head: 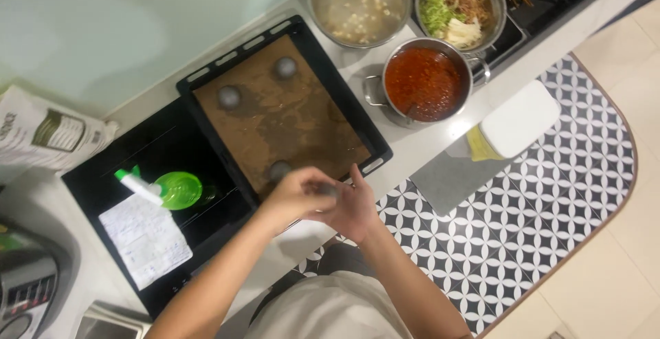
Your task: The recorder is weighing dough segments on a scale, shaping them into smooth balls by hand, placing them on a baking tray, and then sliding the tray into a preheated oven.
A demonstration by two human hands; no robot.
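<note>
My left hand [297,194] and my right hand [357,210] are cupped together over the near edge of a black baking tray [206,78], pressing a small grey ball [328,190] between them. Brown paper [295,126] lines the tray. On it sit three grey balls: one at the far side [285,67], one to the left [229,96], and one near my hands [278,170].
A pot of red sauce [426,81], a bowl of pale liquid [359,3] and a bowl of chopped vegetables [459,2] stand beyond the tray. A green spray bottle [172,189] and a paper sheet [146,238] lie on the black cooktop. A white lidded box [519,119] sits at the counter edge.
</note>
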